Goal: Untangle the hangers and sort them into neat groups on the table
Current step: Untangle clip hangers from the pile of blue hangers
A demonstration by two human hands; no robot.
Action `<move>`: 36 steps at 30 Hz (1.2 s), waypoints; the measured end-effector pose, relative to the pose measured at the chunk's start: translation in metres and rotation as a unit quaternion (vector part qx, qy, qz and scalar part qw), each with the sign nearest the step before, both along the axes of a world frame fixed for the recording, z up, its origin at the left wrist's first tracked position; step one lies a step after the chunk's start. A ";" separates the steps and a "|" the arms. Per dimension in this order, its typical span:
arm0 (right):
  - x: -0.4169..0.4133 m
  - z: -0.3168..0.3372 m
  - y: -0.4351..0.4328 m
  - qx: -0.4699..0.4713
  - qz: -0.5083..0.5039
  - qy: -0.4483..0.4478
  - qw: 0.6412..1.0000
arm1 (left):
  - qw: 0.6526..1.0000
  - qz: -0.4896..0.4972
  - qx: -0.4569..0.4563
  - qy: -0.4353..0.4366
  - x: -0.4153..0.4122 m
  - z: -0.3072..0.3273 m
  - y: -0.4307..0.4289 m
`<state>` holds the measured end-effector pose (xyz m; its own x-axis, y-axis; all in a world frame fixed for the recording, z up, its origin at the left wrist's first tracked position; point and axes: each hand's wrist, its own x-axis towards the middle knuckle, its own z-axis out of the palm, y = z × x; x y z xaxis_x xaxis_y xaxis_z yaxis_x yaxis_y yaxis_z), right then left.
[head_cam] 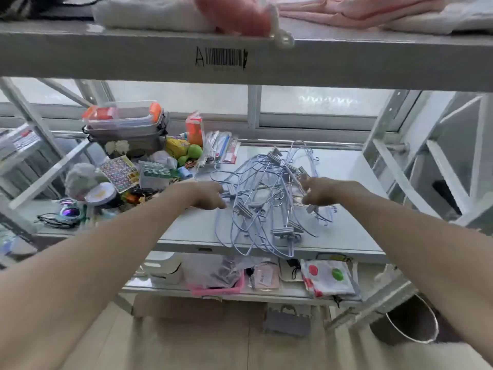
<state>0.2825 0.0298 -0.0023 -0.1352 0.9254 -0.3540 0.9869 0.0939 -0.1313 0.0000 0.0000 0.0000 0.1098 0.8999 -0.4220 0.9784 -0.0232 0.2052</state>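
A tangled heap of pale blue wire hangers with metal clips lies on the white shelf surface, partly hanging over its front edge. My left hand reaches in at the heap's left side, fingers curled against the wires. My right hand is at the heap's right side, fingers among the wires and clips. Whether either hand truly grips a hanger is unclear from this angle.
Clutter fills the shelf's left part: stacked plastic boxes, an orange carton, green balls, sticker sheets, glasses. A shelf beam crosses overhead. A lower shelf holds a pink basket; a metal bucket stands on the floor.
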 end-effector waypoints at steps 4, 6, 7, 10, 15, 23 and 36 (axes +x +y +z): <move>0.018 -0.020 0.015 -0.021 -0.063 -0.009 0.998 | 0.999 0.017 0.018 -0.034 -0.004 -0.020 0.029; 0.026 -0.032 0.022 -0.029 -0.066 -0.021 0.997 | 0.995 0.065 0.032 -0.071 -0.002 -0.032 0.038; 0.028 -0.035 0.026 -0.028 -0.071 -0.013 0.997 | 0.990 0.095 0.046 -0.096 0.000 -0.038 0.040; 0.035 -0.039 0.038 -0.014 -0.090 0.021 0.996 | 0.975 0.160 0.072 -0.134 0.004 -0.060 0.038; 0.034 -0.051 0.064 0.055 -0.114 0.102 0.987 | 0.944 0.231 0.136 -0.190 0.019 -0.079 0.046; 0.016 -0.084 0.086 0.034 -0.159 0.200 0.966 | 0.929 0.193 0.198 -0.245 0.071 -0.076 0.082; 0.027 -0.105 0.078 0.114 -0.182 0.309 0.927 | 0.891 0.313 0.032 -0.329 0.108 -0.095 0.131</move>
<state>0.3092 0.1075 -0.1069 0.0879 0.9908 -0.1026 0.7016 -0.1347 -0.6997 0.1082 0.1311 -0.0948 -0.2165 0.8917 -0.3975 0.4733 0.4520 0.7561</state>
